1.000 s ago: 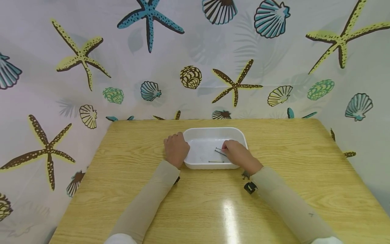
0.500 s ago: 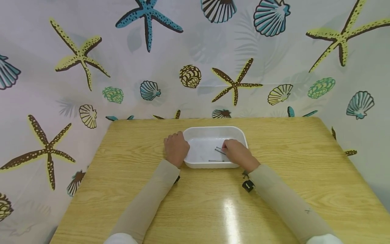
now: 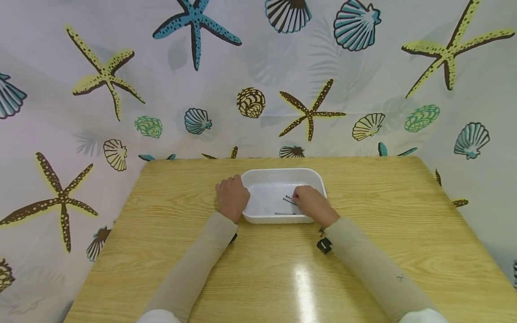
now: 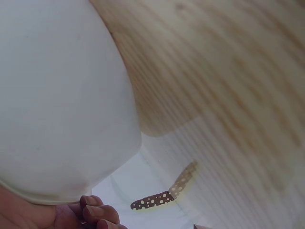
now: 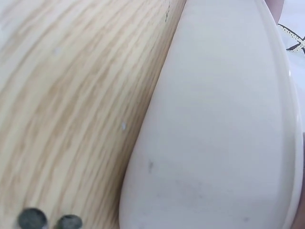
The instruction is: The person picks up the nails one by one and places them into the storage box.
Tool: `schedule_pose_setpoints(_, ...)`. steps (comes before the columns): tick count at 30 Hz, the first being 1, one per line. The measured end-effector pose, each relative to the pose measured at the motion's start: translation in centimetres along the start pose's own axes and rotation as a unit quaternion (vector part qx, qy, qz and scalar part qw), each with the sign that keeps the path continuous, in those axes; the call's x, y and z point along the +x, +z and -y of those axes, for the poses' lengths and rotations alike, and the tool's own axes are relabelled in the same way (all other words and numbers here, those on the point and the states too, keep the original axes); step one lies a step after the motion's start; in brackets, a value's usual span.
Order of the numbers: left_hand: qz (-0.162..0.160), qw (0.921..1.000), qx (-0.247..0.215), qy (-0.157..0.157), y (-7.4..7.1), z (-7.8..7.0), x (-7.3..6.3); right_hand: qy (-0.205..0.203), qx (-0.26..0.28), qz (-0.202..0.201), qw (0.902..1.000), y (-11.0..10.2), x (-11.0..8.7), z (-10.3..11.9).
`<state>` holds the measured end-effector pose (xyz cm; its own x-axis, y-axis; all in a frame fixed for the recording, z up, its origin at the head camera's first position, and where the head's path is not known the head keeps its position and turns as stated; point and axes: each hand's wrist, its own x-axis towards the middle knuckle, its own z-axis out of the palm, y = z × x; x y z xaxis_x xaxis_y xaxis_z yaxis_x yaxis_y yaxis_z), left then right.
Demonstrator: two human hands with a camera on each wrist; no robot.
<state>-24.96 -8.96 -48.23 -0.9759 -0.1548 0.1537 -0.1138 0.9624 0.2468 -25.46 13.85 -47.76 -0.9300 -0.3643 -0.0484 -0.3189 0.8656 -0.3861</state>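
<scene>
A white tray sits on the wooden table, its outer wall filling much of both wrist views. My left hand grips the tray's left end, fingers curled at the rim in the left wrist view. Inside the tray, my right hand pinches a thin grey nail, whose head end sticks out left of the fingertips. Just below it lies a second nail, partly covered by the hand. A third nail lies along the tray's near wall. The right fingertips are largely hidden beneath the hand.
The wooden table runs back to a white cloth printed with starfish and shells. A black device hangs at the right wrist. Dark round knobs show low in the right wrist view.
The right forearm and wrist have shifted slightly left, while the right fingers stay at the same nails. The left hand keeps its hold on the tray, and the tray stays in place.
</scene>
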Motion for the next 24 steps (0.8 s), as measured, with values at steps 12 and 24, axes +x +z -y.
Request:
schedule_pose_setpoints(12, -0.013, 0.9999, 0.0, 0.005, 0.4, 0.12, 0.13, 0.014, -0.009, 0.003, 0.9999, -0.03, 0.22, -0.08)
schedule_pose_setpoints(24, -0.01, 0.9999, 0.001, 0.001, 0.22, -0.01, -0.02, 0.024, -0.009, 0.001, 0.9997, 0.38, 0.39, -0.12)
